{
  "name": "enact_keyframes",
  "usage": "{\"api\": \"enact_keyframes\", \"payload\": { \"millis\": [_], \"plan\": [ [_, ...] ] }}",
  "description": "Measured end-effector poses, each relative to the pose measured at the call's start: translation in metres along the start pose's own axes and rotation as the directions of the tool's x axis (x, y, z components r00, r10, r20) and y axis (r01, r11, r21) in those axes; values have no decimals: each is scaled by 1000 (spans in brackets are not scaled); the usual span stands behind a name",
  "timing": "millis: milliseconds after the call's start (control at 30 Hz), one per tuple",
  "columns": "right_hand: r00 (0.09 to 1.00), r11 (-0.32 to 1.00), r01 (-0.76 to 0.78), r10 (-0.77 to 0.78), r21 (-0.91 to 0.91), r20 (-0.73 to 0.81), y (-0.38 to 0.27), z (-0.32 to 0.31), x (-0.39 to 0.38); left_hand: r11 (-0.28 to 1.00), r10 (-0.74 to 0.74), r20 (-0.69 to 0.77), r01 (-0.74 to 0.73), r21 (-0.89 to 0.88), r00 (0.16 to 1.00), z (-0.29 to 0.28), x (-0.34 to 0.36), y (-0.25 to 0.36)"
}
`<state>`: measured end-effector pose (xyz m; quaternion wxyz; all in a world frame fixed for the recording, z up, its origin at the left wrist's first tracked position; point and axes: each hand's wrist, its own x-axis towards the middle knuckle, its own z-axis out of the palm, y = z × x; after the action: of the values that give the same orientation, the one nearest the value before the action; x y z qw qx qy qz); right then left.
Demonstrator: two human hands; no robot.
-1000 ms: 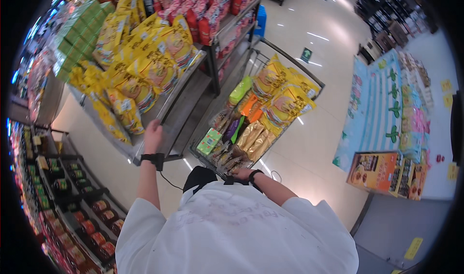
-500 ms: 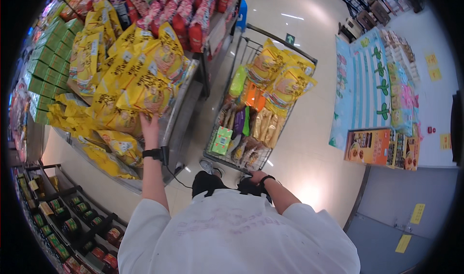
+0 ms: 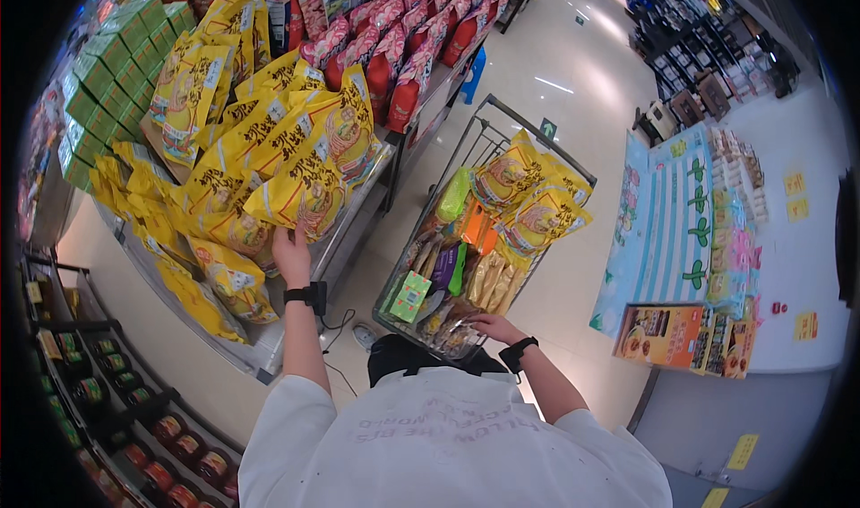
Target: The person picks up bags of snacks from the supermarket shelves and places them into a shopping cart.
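My left hand [image 3: 291, 255] is at the display's front, its fingers closed on the lower edge of a yellow food bag [image 3: 307, 203]. That bag leans on a pile of matching yellow bags [image 3: 202, 190]. My right hand [image 3: 499, 329] reaches over the near end of a wire shopping cart [image 3: 381, 309], fingers stretched out beside a clear bag of brown food [image 3: 448, 322]. Inside the cart lie a green box [image 3: 410, 297], a purple pack [image 3: 445, 268], gold packs [image 3: 491, 279], an orange pack [image 3: 478, 230] and yellow bags [image 3: 537, 226] at the far end.
Green boxes [image 3: 125, 47] are stacked at the far left, and pink-and-red packs [image 3: 421, 51] stand behind the yellow pile. Jars [image 3: 184, 445] fill a shelf at the lower left. To the right is a white counter [image 3: 797, 266] with an orange display box [image 3: 663, 338].
My right hand has come forward from beside my leg to the cart's near end. The view has shifted, and my left hand is still at the same yellow bag.
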<state>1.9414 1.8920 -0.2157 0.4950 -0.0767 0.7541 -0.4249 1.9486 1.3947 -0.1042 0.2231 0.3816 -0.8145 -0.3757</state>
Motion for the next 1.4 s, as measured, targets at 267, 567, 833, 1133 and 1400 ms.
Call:
{"api": "enact_keyframes", "payload": {
  "millis": [267,567,833,1133,1400],
  "plan": [
    [975,972,222,-223,82,0,-91,-114,20,995,79,-87,-73,65,993,-5,-98,112],
    [681,571,604,-732,-556,-12,-204,-198,0,955,253,499,-297,10,829,100,-180,205],
    [753,728,483,-629,-487,-195,-189,-257,44,983,179,321,-155,-97,930,144,-169,217],
    [724,824,392,-551,-409,-415,-152,-311,196,997,-67,284,55,51,956,91,-201,147],
    [691,830,20,-415,-558,-592,-195,-359,213,964,-261,192,264,9,946,59,-233,94]
  ]
}}
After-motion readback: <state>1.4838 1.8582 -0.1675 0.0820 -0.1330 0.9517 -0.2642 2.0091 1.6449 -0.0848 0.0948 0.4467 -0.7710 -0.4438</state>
